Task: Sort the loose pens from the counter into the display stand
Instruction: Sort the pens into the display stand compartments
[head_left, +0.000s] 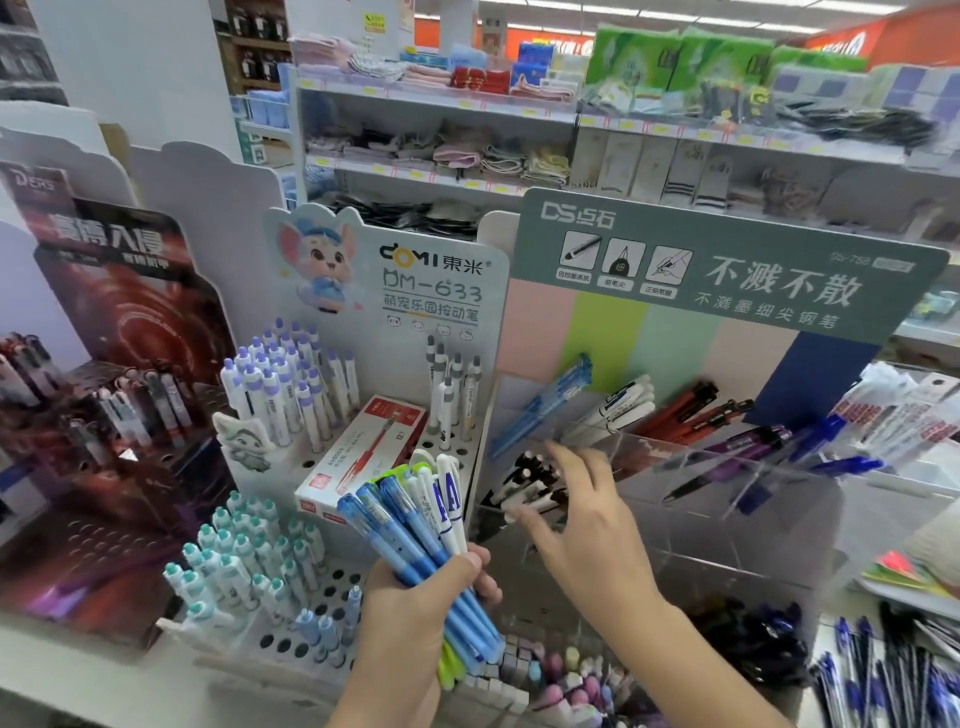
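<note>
A shop's stationery corner: branded cardboard pen stands (395, 332) and a clear compartmented display stand (727, 467) crowd just beyond the right hand (576, 519), with price-tagged shelves (441, 104) of folded textiles farther behind.

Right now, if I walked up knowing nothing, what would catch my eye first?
Low in the middle, the left hand grips a fanned bunch of blue and white pens. Beside it the right hand reaches with spread fingers into the clear acrylic compartment stand, over black-and-white pens. Behind stands the grey-green sign with white lettering.
</note>
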